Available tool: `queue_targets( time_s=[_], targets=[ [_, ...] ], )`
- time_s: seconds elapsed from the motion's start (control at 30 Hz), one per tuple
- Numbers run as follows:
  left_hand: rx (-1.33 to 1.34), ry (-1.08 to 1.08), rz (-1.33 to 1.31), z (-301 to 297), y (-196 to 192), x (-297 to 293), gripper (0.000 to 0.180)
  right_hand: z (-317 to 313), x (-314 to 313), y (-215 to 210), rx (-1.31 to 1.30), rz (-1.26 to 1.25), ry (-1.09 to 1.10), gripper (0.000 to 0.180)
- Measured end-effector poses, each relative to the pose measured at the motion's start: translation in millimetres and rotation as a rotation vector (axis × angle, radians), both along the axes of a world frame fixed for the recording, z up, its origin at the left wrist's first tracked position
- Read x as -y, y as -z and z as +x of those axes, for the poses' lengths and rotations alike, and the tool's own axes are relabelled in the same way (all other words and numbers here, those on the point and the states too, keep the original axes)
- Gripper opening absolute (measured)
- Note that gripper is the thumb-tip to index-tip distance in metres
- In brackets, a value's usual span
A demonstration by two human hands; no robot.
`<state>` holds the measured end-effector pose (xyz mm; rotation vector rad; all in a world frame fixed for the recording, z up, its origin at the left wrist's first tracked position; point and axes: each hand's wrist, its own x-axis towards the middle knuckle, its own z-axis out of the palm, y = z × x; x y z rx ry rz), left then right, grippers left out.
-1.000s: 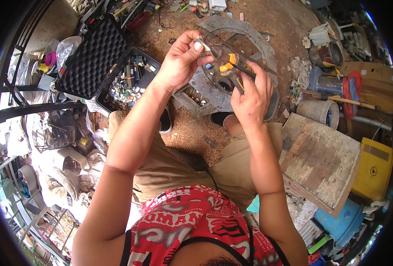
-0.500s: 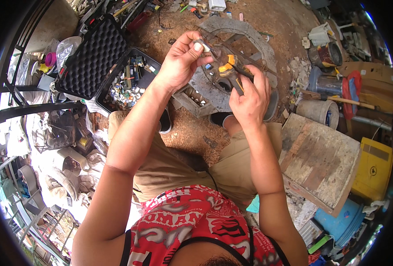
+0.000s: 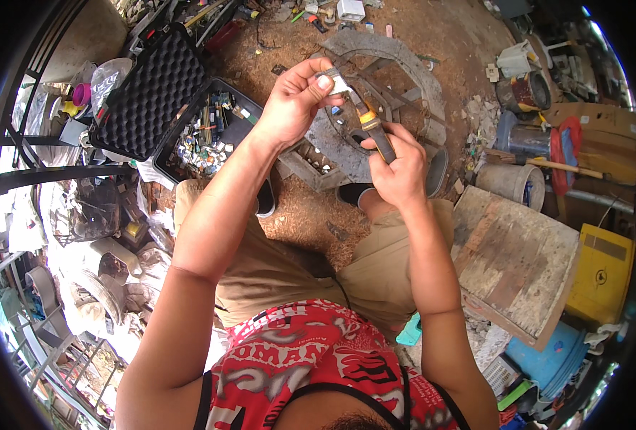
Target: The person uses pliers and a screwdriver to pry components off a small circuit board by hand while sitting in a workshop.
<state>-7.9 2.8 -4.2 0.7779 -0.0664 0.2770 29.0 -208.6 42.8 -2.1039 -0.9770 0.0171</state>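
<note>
My left hand (image 3: 300, 97) pinches a small flat silver-white piece (image 3: 338, 83) between thumb and fingers; its exact kind is too small to make out. Black-and-yellow-handled pliers (image 3: 377, 136) are gripped in my right hand (image 3: 402, 166), their handles close together. The jaws reach up to the edge of the small piece and appear to touch it. Below both hands stands a round grey metal frame (image 3: 433, 93) with crossbars, and a small blue bit (image 3: 336, 110) shows just under my left hand.
An open black case (image 3: 162, 154) full of small electronic scraps lies at the left, its foam-lined lid (image 3: 149, 93) tipped back. At right are a worn wooden board (image 3: 511, 261), a grey bucket (image 3: 508, 183), a yellow metal box (image 3: 601, 272) and a blue tub (image 3: 551, 358).
The pliers' handles have closed together and the tool has swung upright, its jaws now at the small piece. That piece has tilted and shows more of its pale face.
</note>
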Motion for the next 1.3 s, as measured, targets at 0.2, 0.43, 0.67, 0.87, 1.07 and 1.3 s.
queue_targets(
  time_s=[0.2,0.43,0.67,0.87,1.07,1.3],
  targets=[
    [-0.092,-0.025,0.100,0,-1,-3,0.020,4,3,7,-0.189,0.064,-0.054,0.014],
    [-0.189,-0.086,0.107,-3,-9,4,0.020,-5,-5,12,0.072,-0.055,0.099,0.020],
    [-0.142,-0.121,0.150,-3,-3,0,0.019,-2,-10,12,0.230,-0.095,0.080,0.030],
    [-0.157,-0.108,0.171,-2,-3,1,0.020,-2,-9,11,0.261,-0.114,0.104,0.032],
    [-0.169,-0.131,0.173,-1,-2,1,0.020,-1,-7,11,0.287,-0.120,0.109,0.033],
    [-0.177,-0.154,0.160,0,-3,4,0.022,0,-6,11,0.307,-0.112,0.103,0.032]
  ],
)
